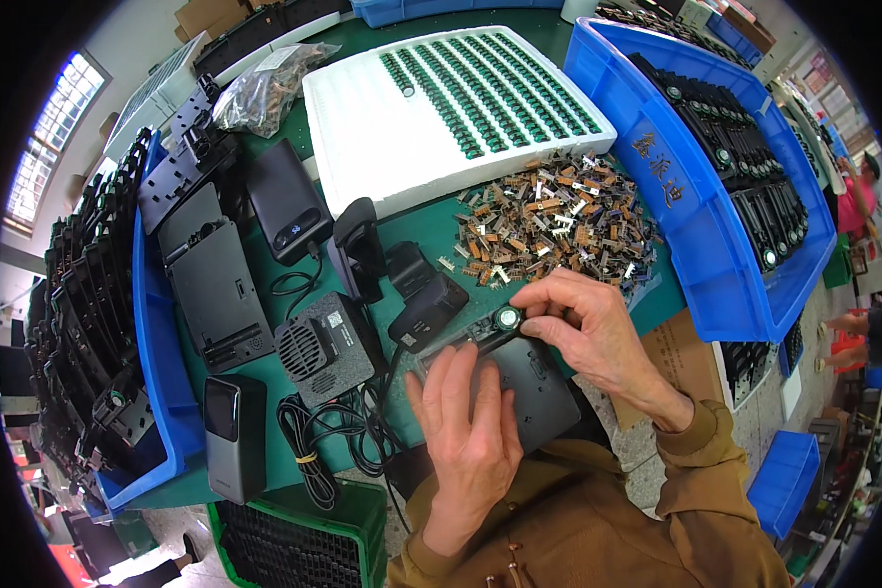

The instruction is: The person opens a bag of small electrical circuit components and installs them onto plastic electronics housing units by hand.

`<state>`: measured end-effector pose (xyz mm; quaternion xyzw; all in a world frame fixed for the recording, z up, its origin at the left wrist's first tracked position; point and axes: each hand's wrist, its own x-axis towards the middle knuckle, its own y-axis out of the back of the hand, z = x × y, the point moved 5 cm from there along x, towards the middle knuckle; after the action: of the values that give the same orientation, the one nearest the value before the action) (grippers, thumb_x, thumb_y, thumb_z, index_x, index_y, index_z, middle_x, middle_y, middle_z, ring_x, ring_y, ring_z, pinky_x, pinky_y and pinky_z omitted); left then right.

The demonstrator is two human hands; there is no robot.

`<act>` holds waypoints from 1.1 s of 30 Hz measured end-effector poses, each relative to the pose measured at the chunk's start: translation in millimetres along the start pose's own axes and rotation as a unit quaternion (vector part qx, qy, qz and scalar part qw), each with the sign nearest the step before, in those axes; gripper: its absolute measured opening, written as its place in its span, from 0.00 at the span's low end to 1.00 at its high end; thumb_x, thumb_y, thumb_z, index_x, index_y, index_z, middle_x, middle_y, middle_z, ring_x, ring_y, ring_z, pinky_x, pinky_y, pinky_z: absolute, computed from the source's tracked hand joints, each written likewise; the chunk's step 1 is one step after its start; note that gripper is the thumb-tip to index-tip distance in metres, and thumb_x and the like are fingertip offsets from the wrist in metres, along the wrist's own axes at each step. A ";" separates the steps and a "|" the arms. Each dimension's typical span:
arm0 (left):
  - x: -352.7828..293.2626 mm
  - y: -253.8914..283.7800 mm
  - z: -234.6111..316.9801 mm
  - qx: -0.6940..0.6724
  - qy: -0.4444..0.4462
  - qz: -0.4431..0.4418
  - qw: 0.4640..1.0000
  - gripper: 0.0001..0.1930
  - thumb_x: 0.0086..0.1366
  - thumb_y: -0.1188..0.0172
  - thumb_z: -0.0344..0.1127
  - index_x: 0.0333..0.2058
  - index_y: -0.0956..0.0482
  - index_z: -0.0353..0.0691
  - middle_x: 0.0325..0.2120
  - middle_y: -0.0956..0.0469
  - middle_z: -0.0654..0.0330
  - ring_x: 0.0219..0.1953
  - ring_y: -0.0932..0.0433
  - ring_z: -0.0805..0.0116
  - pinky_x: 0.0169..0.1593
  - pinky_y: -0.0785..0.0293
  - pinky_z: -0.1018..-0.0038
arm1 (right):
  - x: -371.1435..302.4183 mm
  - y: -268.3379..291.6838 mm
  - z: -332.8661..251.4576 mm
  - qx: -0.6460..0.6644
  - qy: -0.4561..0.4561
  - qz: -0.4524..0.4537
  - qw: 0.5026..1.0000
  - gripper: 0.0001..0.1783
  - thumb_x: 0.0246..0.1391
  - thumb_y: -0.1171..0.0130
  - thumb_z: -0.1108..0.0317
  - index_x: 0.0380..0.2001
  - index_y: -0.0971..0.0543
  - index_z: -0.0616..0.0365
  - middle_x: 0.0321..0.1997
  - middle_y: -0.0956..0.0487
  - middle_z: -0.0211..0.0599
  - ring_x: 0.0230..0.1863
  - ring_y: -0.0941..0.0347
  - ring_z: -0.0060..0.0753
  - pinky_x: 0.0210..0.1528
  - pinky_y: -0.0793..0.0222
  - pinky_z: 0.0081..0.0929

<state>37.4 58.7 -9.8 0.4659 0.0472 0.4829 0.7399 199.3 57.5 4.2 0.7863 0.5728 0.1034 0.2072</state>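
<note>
My left hand [470,421] lies flat on a dark plastic panel [544,392] at the front of the green table and holds it down. At the panel's top edge my right hand [588,328] pinches a small round part with a green centre [507,318], fingertips closed around it. A heap of small brown and white components [559,220] lies just beyond my right hand. Behind that heap stands a white foam tray [363,127] with rows of green round parts [490,78].
A blue bin [676,196] of black panels stands at the right, another blue bin [157,353] of black parts at the left. Black devices, a small fan unit [318,348], coiled cables [314,441] and a green crate [294,549] crowd the left front. A clear bag [265,93] lies far back.
</note>
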 end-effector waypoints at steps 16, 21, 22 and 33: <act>0.8 0.3 -0.1 0.003 0.000 0.001 1.000 0.16 0.52 0.38 0.24 0.42 0.21 0.30 0.51 0.30 0.49 0.57 0.33 0.47 0.62 0.45 0.47 | 2.6 -6.6 -10.5 -0.095 0.153 0.025 0.983 0.06 0.48 0.41 0.79 0.32 0.21 0.63 0.28 0.25 0.42 0.29 0.25 0.45 0.31 0.31 0.34; 0.5 0.5 0.3 0.003 -0.002 0.001 1.000 0.16 0.52 0.38 0.24 0.42 0.22 0.30 0.52 0.30 0.49 0.57 0.33 0.47 0.62 0.45 0.47 | -1.5 -8.9 -11.1 -0.080 0.073 0.047 0.993 0.05 0.47 0.41 0.78 0.31 0.22 0.64 0.26 0.25 0.41 0.25 0.25 0.37 0.28 0.32 0.31; 1.0 1.2 1.5 0.004 -0.003 0.002 1.000 0.16 0.52 0.38 0.24 0.42 0.22 0.30 0.52 0.30 0.49 0.57 0.33 0.47 0.62 0.45 0.47 | -2.1 -7.9 -13.8 -0.081 0.072 0.049 0.993 0.05 0.47 0.41 0.78 0.31 0.22 0.64 0.26 0.25 0.41 0.25 0.25 0.37 0.28 0.32 0.31; 0.0 0.3 0.7 -0.002 0.003 0.004 1.000 0.17 0.52 0.38 0.23 0.42 0.22 0.30 0.52 0.30 0.49 0.57 0.33 0.48 0.62 0.45 0.47 | 4.1 3.3 -4.6 0.004 0.048 -0.001 0.999 0.11 0.48 0.42 0.79 0.37 0.21 0.64 0.27 0.23 0.38 0.25 0.26 0.28 0.28 0.31 0.25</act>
<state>37.6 58.3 -9.2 0.4631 0.0461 0.4872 0.7389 201.6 61.5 9.4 0.7805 0.5834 0.1390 0.1766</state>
